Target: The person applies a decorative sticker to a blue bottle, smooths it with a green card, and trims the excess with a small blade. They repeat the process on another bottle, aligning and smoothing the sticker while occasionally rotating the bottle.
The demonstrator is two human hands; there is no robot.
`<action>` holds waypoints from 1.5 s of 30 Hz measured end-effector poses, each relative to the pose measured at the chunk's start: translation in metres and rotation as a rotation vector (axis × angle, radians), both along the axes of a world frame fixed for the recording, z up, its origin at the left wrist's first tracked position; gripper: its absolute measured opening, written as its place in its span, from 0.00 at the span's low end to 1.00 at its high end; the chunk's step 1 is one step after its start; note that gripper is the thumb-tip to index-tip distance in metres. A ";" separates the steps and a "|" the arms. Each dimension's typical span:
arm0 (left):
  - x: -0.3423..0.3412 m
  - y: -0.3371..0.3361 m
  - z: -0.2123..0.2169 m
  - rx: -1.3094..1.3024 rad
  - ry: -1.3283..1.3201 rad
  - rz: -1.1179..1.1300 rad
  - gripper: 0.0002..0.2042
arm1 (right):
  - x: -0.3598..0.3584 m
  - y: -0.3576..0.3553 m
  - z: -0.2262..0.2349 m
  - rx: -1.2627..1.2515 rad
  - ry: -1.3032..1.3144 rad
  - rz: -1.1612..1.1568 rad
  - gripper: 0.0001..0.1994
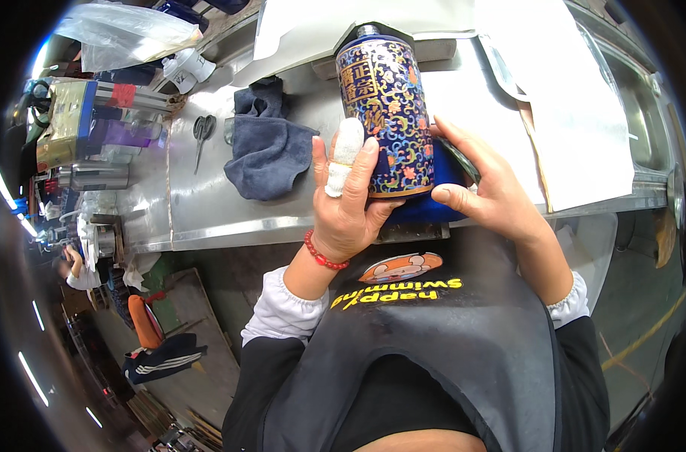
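A dark blue bottle (394, 113) with gold and multicoloured floral decoration leans at the bench's near side, its dark neck pointing away from me. My left hand (346, 173) grips its lower left side, with the thumb at the base. White wrapping covers one finger, and a red bead bracelet circles the wrist. To the right of the bottle is my right hand (486, 181), fingers stretched and thumb apart. Between that thumb and the fingers shows a dark curved edge (459, 160) that I cannot identify. Blue material lies below the bottle's base.
A dark blue-grey cloth (266, 154) lies left of the bottle on the metal bench (200, 200), with black scissors (202, 135) beyond it. White sheets (572, 113) cover the right side. Small white bottles (188, 69) and a plastic bag (128, 34) are at the far left. A person (79, 267) is farther left.
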State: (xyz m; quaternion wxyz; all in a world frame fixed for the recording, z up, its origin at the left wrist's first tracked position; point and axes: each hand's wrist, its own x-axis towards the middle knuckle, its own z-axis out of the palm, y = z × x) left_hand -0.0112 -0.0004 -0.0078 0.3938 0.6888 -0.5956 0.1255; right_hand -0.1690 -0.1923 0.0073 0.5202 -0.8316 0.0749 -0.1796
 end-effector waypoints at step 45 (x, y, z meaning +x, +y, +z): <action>0.015 0.004 0.039 0.198 -0.268 0.213 0.40 | 0.004 0.017 0.071 -0.782 -0.327 0.268 0.13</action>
